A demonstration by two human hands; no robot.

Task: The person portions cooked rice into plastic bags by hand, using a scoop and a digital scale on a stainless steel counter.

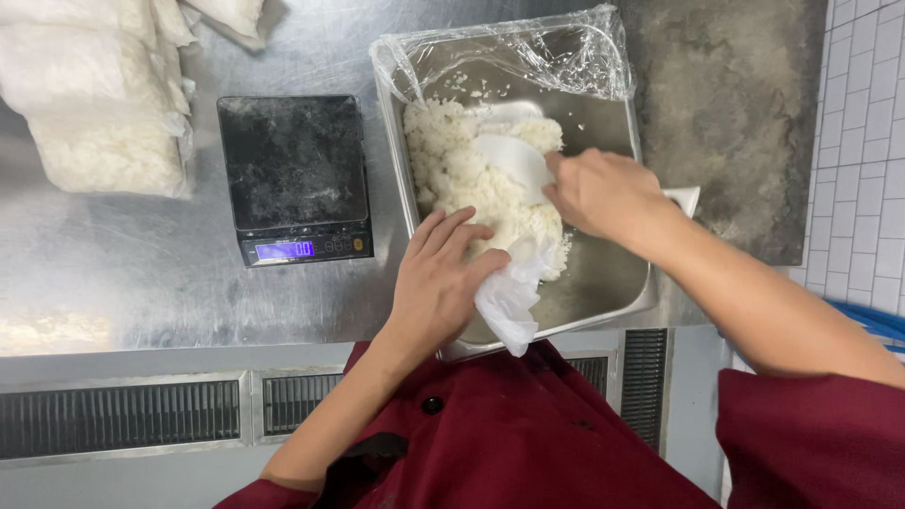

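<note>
A steel pan on the counter holds a heap of cooked white rice. My right hand grips a white paddle scoop that is pushed into the rice. My left hand rests at the pan's near edge and holds a thin clear plastic bag open beside the rice. Clear cling film is peeled back over the pan's far edge.
A black digital scale with a lit display stands left of the pan. Several filled bags of rice are piled at the far left on the steel counter. A tiled wall is on the right.
</note>
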